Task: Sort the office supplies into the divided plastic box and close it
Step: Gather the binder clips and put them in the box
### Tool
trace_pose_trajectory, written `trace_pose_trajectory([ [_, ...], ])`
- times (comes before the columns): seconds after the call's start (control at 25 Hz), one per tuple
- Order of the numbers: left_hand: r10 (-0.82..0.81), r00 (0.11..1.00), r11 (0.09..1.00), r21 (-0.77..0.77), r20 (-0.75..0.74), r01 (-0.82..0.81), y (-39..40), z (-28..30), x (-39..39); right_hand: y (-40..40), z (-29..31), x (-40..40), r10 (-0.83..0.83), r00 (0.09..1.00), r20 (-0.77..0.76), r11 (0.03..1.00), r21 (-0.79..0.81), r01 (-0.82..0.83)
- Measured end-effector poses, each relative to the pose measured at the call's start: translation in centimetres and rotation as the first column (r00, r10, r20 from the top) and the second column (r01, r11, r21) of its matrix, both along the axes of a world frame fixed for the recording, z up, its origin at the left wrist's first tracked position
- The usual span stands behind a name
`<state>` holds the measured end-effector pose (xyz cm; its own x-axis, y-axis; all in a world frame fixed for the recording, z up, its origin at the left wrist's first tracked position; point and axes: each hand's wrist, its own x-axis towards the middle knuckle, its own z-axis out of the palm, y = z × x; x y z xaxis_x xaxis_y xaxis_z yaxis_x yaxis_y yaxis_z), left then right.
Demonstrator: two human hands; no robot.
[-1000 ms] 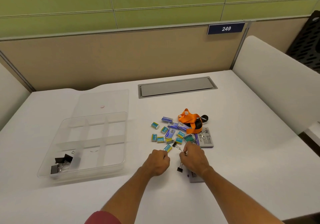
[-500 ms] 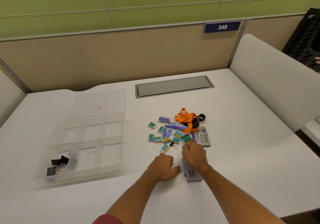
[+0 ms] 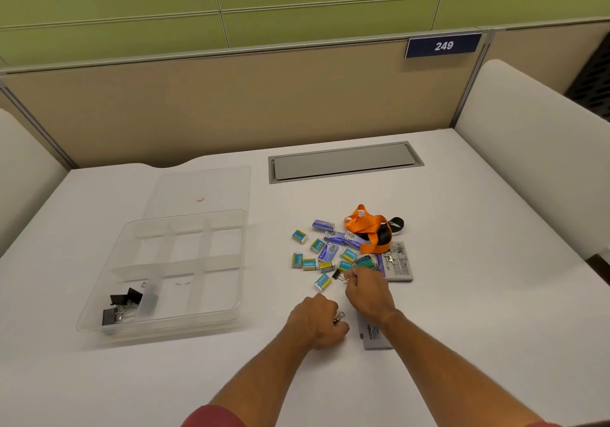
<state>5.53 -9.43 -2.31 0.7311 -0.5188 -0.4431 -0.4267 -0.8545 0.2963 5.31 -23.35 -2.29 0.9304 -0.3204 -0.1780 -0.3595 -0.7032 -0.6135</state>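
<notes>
A clear divided plastic box (image 3: 231, 314) lies open on the left of the table, with black binder clips (image 3: 120, 304) in its near-left compartment. Its clear lid (image 3: 198, 189) lies flat behind it. A pile of small blue and teal staple boxes (image 3: 317, 255) sits mid-table beside an orange lanyard (image 3: 368, 225). My left hand (image 3: 317, 321) is curled round a binder clip whose wire loops (image 3: 339, 316) show at its knuckles. My right hand (image 3: 366, 289) pinches the wire of a small black binder clip (image 3: 337, 274) at the pile's near edge.
A grey card (image 3: 374, 336) lies partly under my right wrist. A printed grey packet (image 3: 399, 263) lies right of the pile. A grey cable hatch (image 3: 343, 162) is set into the table at the back. White chair backs stand at both sides.
My left hand drew back toward me and closed on a binder clip from near the grey card. My right hand reached forward to the black clip at the pile's edge.
</notes>
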Motion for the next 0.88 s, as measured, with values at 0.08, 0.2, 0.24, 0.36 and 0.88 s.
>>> trace_pose_trajectory([
  [0.08, 0.019, 0.999, 0.999, -0.03, 0.037, -0.018, 0.6, 0.2, 0.2, 0.2, -0.1, 0.4, 0.037, 0.999, -0.003, 0.997, -0.075, -0.037],
  [0.2, 0.053, 0.995, 0.997, -0.055, 0.085, -0.049, 2.0, 0.6, 0.9, 0.8, -0.4, 1.0, 0.1, 0.995, -0.019, 0.982, -0.156, -0.102],
  [0.24, 0.066, 0.993, 0.996, -0.064, 0.1, -0.06, 2.4, 0.7, 1.1, 1.0, -0.5, 1.2, 0.112, 0.993, -0.029, 0.978, -0.171, -0.116],
  [0.36, 0.114, 0.985, 0.991, -0.09, 0.126, -0.103, 3.7, 1.1, 1.7, 1.6, -0.6, 2.3, 0.113, 0.991, -0.076, 0.969, -0.212, -0.127],
  [0.88, 0.131, 0.969, 0.976, -0.199, 0.209, -0.089, 5.8, 2.5, 2.6, 2.8, 1.2, 0.8, -0.051, 0.998, -0.022, 0.998, -0.04, 0.05],
])
